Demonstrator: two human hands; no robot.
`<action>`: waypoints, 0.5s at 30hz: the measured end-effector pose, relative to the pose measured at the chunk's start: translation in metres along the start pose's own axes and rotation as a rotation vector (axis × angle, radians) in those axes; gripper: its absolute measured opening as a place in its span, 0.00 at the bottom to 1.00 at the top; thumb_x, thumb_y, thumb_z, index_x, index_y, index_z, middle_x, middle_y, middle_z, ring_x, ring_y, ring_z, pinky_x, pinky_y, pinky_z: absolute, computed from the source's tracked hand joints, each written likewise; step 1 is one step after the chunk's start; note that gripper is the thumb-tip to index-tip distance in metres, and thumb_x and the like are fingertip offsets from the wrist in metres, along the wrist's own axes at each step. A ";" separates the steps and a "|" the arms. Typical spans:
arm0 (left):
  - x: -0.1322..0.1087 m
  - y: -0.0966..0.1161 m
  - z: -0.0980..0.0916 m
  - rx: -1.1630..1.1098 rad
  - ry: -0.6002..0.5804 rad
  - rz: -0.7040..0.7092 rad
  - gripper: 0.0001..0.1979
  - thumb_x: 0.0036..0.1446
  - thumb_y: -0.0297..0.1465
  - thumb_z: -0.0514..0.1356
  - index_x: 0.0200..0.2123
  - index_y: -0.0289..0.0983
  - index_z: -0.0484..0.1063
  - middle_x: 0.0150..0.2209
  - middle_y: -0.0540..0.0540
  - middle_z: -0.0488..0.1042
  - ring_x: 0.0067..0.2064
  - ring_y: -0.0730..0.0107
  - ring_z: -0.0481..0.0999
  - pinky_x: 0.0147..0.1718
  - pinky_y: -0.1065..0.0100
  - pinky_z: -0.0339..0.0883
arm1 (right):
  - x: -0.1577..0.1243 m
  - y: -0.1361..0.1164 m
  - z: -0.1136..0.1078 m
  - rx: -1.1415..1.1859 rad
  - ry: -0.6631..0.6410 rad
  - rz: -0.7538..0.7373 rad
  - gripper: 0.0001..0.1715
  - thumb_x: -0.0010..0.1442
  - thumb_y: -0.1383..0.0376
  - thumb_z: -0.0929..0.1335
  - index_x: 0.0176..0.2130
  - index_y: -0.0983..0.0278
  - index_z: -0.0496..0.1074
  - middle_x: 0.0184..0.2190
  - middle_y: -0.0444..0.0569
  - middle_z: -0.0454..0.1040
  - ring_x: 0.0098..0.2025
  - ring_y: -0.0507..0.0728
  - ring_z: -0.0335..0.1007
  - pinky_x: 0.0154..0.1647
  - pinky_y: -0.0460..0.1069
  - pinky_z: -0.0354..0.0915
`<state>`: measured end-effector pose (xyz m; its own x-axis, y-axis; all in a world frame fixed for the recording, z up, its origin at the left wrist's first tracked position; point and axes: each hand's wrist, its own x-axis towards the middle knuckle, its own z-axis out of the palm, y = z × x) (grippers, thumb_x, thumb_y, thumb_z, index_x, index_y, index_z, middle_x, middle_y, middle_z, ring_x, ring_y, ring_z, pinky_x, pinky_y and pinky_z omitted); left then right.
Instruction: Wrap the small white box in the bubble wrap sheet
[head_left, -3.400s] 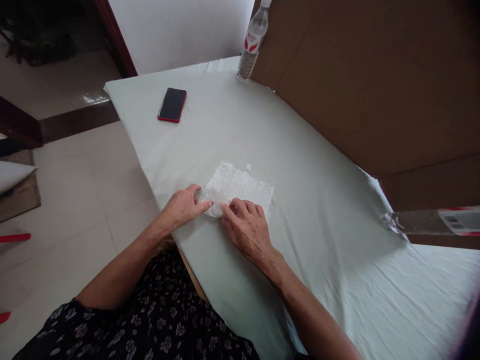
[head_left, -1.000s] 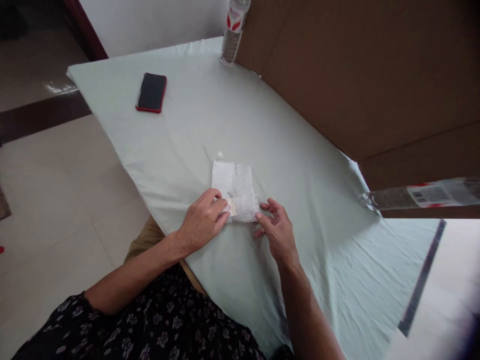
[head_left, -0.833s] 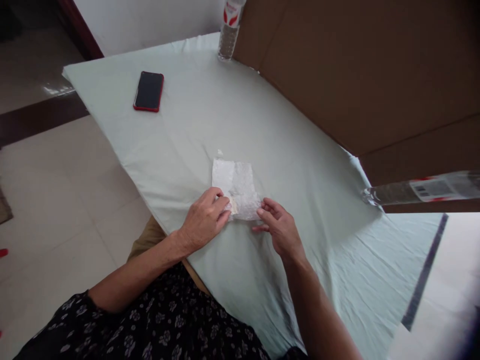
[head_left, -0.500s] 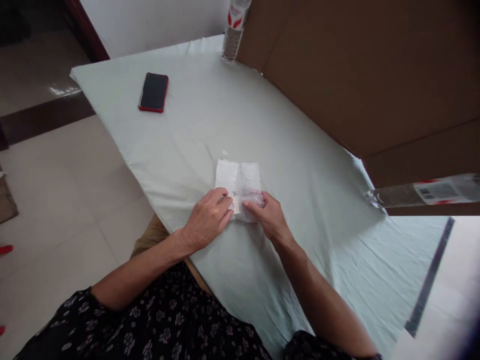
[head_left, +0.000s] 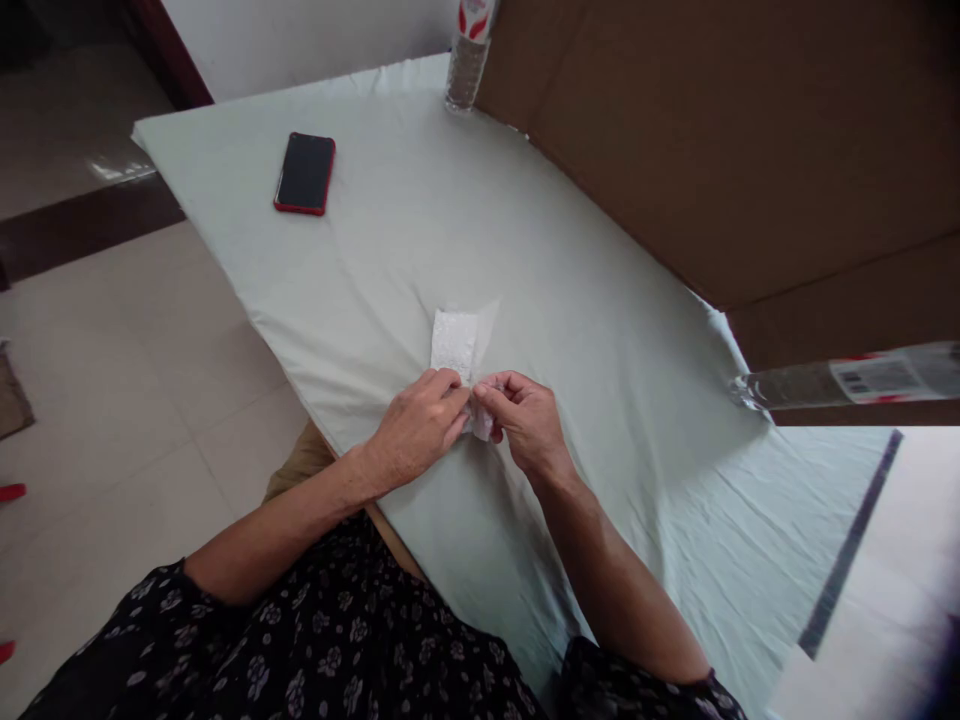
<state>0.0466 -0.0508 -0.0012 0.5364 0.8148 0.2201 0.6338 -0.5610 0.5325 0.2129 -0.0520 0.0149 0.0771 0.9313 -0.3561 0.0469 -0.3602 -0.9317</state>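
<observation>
A small sheet of bubble wrap (head_left: 453, 340) lies on the cloth-covered table in front of me. Its left part rests flat, while the right part stands up and leans over toward the middle. My left hand (head_left: 421, 420) presses on its lower left with bent fingers, gripping the edge there. Between thumb and fingertips, my right hand (head_left: 525, 412) pinches the raised right part, close to the left fingertips. Whatever lies inside the fold is hidden by the wrap and my fingers.
A phone in a red case (head_left: 305, 174) lies at the back left. A large brown cardboard panel (head_left: 675, 130) stands along the right, with an upright water bottle (head_left: 466, 70) at its far end and another bottle (head_left: 862, 385) sideways by its near end. Pale green cloth (head_left: 375, 240) covers the table.
My right hand has lifted the right part of the bubble wrap and folded it leftward, covering the small cream-coloured piece seen before. My left hand has stayed nearly in place.
</observation>
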 end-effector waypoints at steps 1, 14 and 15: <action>0.000 -0.001 0.001 -0.033 0.007 -0.010 0.07 0.62 0.23 0.58 0.43 0.38 0.70 0.45 0.42 0.74 0.48 0.60 0.74 0.49 0.58 0.72 | -0.001 -0.002 0.000 -0.005 -0.016 0.000 0.16 0.50 0.54 0.74 0.29 0.63 0.73 0.15 0.39 0.68 0.15 0.49 0.60 0.14 0.45 0.54; -0.007 0.001 0.004 -0.499 0.277 -0.332 0.09 0.54 0.28 0.63 0.38 0.38 0.67 0.36 0.50 0.68 0.32 0.74 0.69 0.33 0.69 0.67 | -0.017 -0.001 -0.005 -0.236 -0.210 -0.120 0.27 0.58 0.64 0.65 0.56 0.64 0.71 0.48 0.54 0.80 0.21 0.47 0.69 0.21 0.46 0.66; -0.005 0.002 0.004 -0.483 0.272 -0.349 0.09 0.54 0.30 0.65 0.35 0.38 0.66 0.34 0.51 0.66 0.31 0.74 0.67 0.33 0.69 0.66 | -0.017 -0.001 -0.005 -0.256 -0.225 -0.138 0.27 0.58 0.65 0.64 0.57 0.64 0.70 0.49 0.54 0.79 0.20 0.46 0.68 0.23 0.47 0.68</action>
<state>0.0472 -0.0570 -0.0044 0.1443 0.9806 0.1329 0.3894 -0.1798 0.9033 0.2169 -0.0678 0.0217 -0.1668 0.9505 -0.2621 0.2917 -0.2064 -0.9340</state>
